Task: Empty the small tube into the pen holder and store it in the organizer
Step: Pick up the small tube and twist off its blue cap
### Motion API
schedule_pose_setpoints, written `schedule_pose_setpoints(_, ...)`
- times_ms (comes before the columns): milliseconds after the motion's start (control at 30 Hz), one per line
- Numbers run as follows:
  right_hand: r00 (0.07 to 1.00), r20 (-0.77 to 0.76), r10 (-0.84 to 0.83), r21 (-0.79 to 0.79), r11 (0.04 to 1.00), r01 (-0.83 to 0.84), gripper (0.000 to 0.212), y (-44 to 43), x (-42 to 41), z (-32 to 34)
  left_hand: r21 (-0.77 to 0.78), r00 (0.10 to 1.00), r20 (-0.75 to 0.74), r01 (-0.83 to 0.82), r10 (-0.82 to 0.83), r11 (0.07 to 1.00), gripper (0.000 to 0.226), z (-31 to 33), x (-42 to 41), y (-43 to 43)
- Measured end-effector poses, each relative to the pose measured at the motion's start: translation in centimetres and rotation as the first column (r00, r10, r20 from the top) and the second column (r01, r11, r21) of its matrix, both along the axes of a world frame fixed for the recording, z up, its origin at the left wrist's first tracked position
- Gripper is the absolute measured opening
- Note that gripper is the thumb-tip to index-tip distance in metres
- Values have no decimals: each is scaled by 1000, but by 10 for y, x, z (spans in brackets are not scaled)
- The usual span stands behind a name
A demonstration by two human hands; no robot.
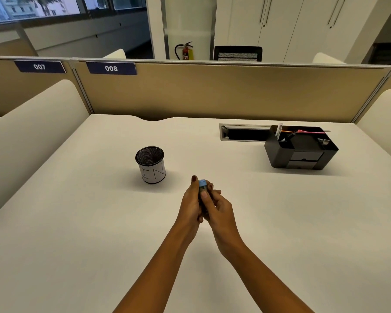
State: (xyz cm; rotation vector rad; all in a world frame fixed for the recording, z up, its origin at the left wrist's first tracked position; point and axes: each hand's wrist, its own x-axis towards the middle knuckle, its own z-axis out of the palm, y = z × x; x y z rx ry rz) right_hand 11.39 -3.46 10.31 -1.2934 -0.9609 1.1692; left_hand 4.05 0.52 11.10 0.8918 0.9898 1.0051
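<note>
A small clear tube with a light blue cap (202, 184) is held above the middle of the white desk (77, 222). My left hand (190, 204) and my right hand (221, 211) both close around it; only the cap and a bit of the body show between the fingers. The black mesh pen holder (150, 164), with a white label reading "IN", stands upright to the left and a little beyond the hands. The black desk organizer (300, 150) sits at the far right, with pens and small items in its top compartments.
A cable slot (244, 132) is cut into the desk just left of the organizer. A tan partition (212, 91) closes the far edge, and cream dividers flank both sides.
</note>
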Motion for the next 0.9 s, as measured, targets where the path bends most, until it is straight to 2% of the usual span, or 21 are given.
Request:
schedule_pose_setpoints(100, 1000, 10, 20, 9, 1000, -20, 35, -1, 1, 3, -19, 997, 54, -50, 51, 999, 46, 5, 3, 2)
schedule_pose_setpoints(267, 1000, 6, 8, 27, 1000, -9, 36, 2, 2, 9, 10, 999, 42, -27, 27, 1000, 50, 11, 4, 4)
schedule_pose_setpoints(633, 994, 97, -58, 132, 990, 45, 27, 10, 9, 16, 89, 984, 77, -165, 159, 982, 41, 36, 11, 4)
schedule_pose_setpoints(900, 993, 89, -79, 150, 987, 65, 27, 10, 13, 17, 104, 978, 121, -183, 170, 978, 43, 40, 13, 11)
